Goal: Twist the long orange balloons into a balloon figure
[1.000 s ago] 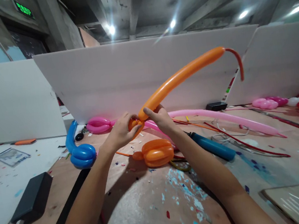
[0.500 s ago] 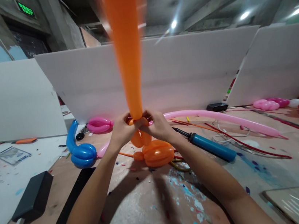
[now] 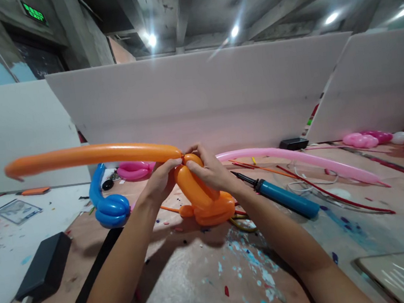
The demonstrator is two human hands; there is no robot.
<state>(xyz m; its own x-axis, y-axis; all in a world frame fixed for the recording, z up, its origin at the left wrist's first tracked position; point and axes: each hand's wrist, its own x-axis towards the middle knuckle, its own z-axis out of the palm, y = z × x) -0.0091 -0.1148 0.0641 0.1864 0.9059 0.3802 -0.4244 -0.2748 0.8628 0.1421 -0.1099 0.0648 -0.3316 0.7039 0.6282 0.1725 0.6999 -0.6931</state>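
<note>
Both my hands hold a long orange balloon point(image 3: 94, 155) at a twisted joint above the table. Its long straight part points out to the left, and a shorter folded part hangs below the joint. My left hand point(image 3: 163, 179) pinches the joint from the left with thumb and fingers. Around the short part by the joint, my right hand point(image 3: 208, 170) is closed. Just beneath lies another twisted orange balloon piece point(image 3: 215, 212), partly covered by the held one.
A blue twisted balloon point(image 3: 112, 209) and a magenta one point(image 3: 133, 170) lie left. To the right are a long pink balloon point(image 3: 300, 160), a teal hand pump point(image 3: 286, 199) and a phone point(image 3: 400, 274). A black power brick point(image 3: 44, 266) sits front left; white panels point(image 3: 203, 101) stand behind.
The long part of the orange balloon has swung from upright down to the left, nearly level. My hands have turned with the joint, and the short part now hangs lower.
</note>
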